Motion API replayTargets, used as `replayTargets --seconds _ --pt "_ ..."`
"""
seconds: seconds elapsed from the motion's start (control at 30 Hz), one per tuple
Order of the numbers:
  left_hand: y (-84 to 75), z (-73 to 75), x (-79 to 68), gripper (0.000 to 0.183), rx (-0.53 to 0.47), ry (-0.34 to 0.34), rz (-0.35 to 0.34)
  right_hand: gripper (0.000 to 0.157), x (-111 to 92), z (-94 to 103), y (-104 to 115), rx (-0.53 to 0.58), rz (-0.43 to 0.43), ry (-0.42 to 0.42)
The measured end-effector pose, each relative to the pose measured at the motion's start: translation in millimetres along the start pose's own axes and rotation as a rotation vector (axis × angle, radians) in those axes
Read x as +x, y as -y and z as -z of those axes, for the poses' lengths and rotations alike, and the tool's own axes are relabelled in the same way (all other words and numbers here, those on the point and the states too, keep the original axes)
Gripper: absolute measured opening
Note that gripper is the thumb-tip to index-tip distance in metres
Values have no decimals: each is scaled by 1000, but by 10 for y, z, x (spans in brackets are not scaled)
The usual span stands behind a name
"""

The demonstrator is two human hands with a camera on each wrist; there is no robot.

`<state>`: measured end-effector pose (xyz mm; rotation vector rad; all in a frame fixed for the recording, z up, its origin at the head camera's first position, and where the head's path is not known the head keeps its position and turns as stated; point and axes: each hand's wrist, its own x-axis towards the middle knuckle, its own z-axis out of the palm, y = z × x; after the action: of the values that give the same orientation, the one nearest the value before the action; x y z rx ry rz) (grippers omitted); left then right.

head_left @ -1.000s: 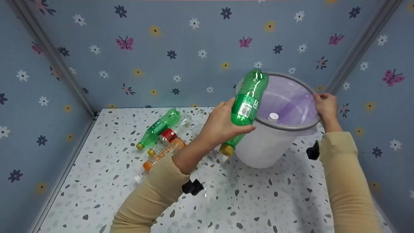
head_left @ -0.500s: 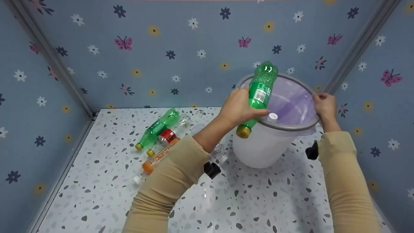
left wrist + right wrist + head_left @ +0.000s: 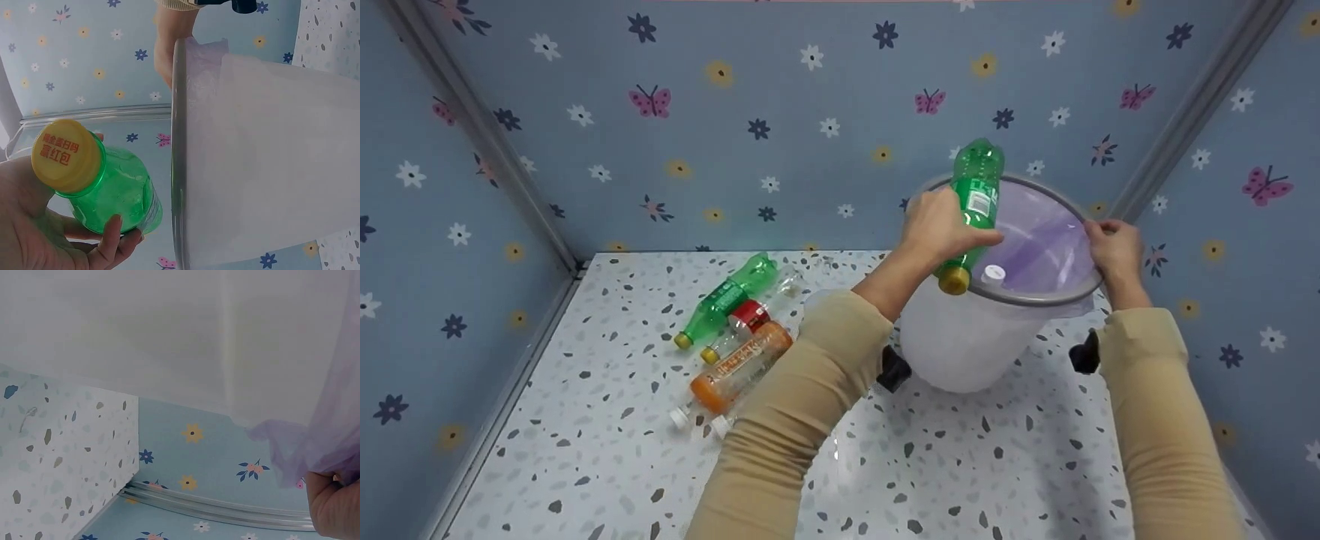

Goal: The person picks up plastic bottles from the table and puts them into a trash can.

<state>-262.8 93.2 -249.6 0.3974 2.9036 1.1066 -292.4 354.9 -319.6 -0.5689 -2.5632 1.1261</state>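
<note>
In the head view my left hand (image 3: 936, 226) grips a green plastic bottle (image 3: 979, 201), tilted with its base up over the near left of a white bin (image 3: 964, 352). The yellow cap (image 3: 66, 155) points back toward the left wrist camera, where the bottle shows beside the bin's grey rim (image 3: 179, 146). My right hand (image 3: 1116, 253) pinches the rim at the right, with the purple bag (image 3: 287, 444) bunched against it in the right wrist view. Inside the lined bin, a white-capped bottle (image 3: 994, 274) stands by the near rim; its lower part is hidden.
Left on the speckled table (image 3: 607, 465) lie another green bottle (image 3: 727, 297), a red-labelled clear bottle (image 3: 750, 316) and an orange-labelled bottle (image 3: 741, 366). White caps show beside them, partly behind my left sleeve (image 3: 802, 390). Flowered panels (image 3: 780, 150) enclose the back and sides.
My left hand has carried the green bottle right and slightly up, from beside the bin to over its rim, tipping it more upright. My right hand has stayed at the rim.
</note>
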Motion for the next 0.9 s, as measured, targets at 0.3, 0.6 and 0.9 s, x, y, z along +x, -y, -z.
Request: replayTargets --seconds 0.3,0.6,0.9 --pt "-70 -93 128 59 -64 20 109 49 -16 3 -7 14 -3 2" --pt "-66 -180 246 58 3 -3 138 48 -15 6 4 27 -21 3" --pt "-72 -222 258 50 64 13 94 48 -22 1 7 20 -3 -6"
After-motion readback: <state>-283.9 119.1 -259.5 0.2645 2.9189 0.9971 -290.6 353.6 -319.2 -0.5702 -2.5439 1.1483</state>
